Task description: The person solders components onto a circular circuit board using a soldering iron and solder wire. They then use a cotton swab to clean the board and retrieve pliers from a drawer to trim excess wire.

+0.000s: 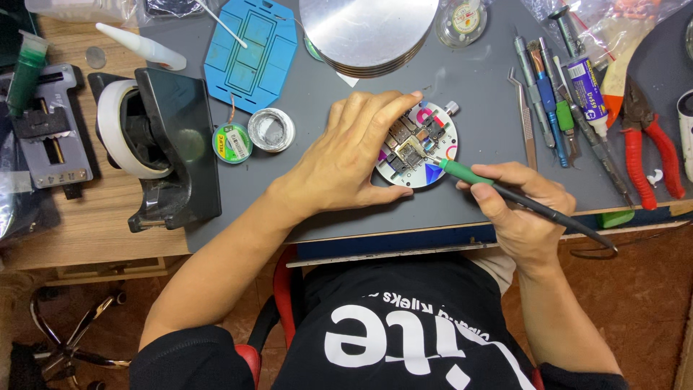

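Our left hand (346,162) presses flat, fingers spread, on the round white board holder (417,148). Our right hand (523,206) clamps the green-collared black soldering iron (498,189), tip on the board. A slip would likely bridge neighbouring pads.
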